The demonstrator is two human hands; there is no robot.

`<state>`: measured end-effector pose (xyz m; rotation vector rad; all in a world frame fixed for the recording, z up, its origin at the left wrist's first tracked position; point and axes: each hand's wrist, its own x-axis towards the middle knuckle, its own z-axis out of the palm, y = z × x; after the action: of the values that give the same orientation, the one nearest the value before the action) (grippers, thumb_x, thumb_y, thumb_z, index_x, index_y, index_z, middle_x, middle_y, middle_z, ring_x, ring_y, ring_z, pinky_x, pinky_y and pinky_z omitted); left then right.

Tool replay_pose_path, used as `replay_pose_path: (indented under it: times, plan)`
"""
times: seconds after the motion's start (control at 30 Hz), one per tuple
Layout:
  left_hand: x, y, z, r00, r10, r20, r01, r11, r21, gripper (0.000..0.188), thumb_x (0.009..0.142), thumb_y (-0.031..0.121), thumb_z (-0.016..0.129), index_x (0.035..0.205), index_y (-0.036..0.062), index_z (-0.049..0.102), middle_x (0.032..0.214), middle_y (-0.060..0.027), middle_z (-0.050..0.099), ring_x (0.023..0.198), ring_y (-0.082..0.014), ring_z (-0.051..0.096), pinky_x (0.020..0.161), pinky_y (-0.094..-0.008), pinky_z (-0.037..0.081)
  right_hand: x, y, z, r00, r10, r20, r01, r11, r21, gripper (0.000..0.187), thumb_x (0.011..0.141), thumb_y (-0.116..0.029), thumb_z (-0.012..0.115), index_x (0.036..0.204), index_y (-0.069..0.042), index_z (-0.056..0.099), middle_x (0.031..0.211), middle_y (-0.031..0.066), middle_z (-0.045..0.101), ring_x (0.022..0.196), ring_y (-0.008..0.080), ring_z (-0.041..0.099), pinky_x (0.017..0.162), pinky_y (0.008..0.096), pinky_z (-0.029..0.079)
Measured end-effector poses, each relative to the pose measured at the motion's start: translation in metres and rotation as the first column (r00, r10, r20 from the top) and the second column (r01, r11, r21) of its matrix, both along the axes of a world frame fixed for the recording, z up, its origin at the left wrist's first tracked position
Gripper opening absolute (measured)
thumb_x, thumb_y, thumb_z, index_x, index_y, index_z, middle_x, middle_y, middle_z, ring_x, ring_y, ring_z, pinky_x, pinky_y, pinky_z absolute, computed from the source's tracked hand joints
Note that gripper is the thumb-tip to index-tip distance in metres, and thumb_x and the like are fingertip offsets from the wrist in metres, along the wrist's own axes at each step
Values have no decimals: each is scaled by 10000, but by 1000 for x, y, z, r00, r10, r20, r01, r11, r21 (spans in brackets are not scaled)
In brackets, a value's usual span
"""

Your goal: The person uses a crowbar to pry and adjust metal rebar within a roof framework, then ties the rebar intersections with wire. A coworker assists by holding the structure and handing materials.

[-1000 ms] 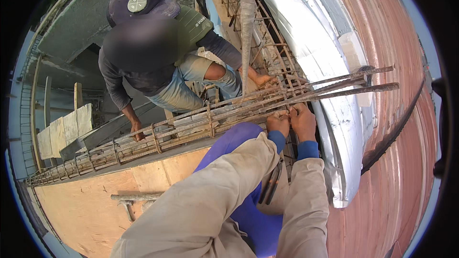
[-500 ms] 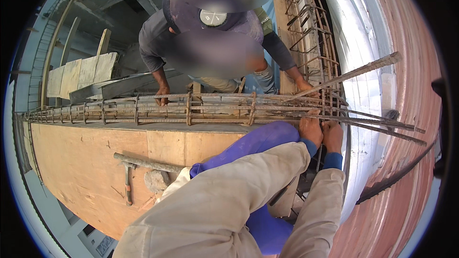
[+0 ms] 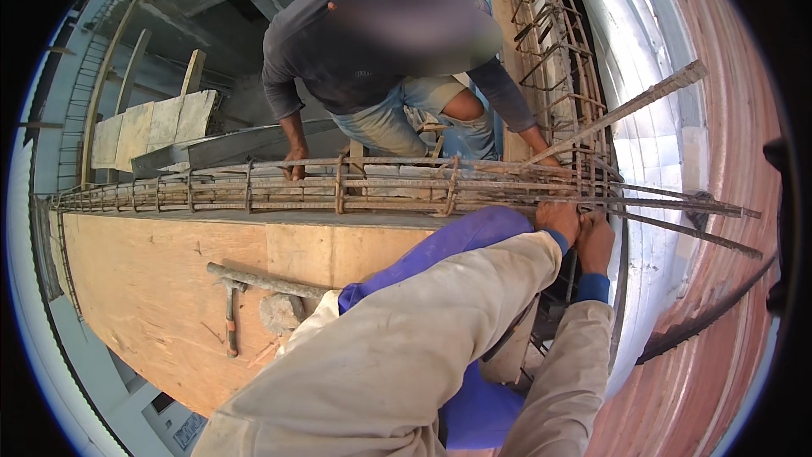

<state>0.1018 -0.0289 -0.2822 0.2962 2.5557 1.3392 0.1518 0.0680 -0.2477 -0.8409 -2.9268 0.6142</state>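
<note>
My left hand [image 3: 559,219] is closed at the corner where the steel bars meet, its fingers curled just under the lower rebar [image 3: 647,201]. Right beside it, my right hand [image 3: 595,241] is closed too, fingers bent against the same bars. What the fingertips pinch is hidden by the hands themselves. The rebar cage [image 3: 393,184], a long run of ribbed bars with square stirrups, stretches left from this corner. Across it, a co-worker's hand [image 3: 550,156] rests at the junction, and the co-worker's other hand [image 3: 295,164] touches the cage farther left.
On the plywood panel [image 3: 161,275] lie a hammer [image 3: 231,322], a rod-like length [image 3: 266,281] and a grey lump [image 3: 282,313]. A second cage [image 3: 554,59] runs away from the corner. Loose bar ends [image 3: 626,110] jut right over silvery sheeting [image 3: 647,271] and a reddish corrugated roof [image 3: 719,322].
The co-worker has straightened, with the head farther back and more of the torso showing. My two hands have come slightly closer together at the corner. The whole view has shifted a little.
</note>
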Motion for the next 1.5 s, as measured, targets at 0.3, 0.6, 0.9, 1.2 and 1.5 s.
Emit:
replay_pose_path:
  times: [0.3,0.6,0.9,1.2,1.5]
  plan:
    - [-4,8,-8,986,-34,165,50,994,-99,258,890,248,608,826,61,775,873,-230,733,921,-407,707,856,-492,527,7,4,-4,982,183,-45,-179,981,75,191,974,-164,548,908,8,599,862,263,652,853,482,613,721,554,456]
    - [-18,18,-27,955,-142,259,162,985,-56,347,890,242,650,1185,60,637,1146,-229,692,1037,-417,672,914,-498,521,5,-17,-6,997,-19,-72,23,999,49,155,952,-147,578,917,-1,617,836,253,669,808,464,642,700,528,476]
    - [-17,11,-13,940,-66,335,71,997,-5,336,848,233,721,1130,69,643,1058,-207,710,1034,-415,671,885,-495,536,-4,10,-13,979,-187,76,192,979,-63,129,886,-156,715,890,-31,747,857,201,725,812,382,698,749,457,533]
    - [-9,7,-5,953,-23,301,-8,995,103,254,823,170,714,1038,76,616,1033,-209,701,981,-428,679,883,-497,530,4,8,-26,988,-143,-51,146,987,67,231,920,-223,685,1003,-18,748,960,225,728,904,393,703,793,452,536]
    - [-10,20,-17,965,22,260,-44,996,80,250,809,169,716,1023,99,605,1017,-214,698,951,-400,700,821,-500,550,2,4,-23,954,-300,14,300,953,39,232,888,-200,704,1004,-12,777,886,185,748,788,302,734,731,405,558]
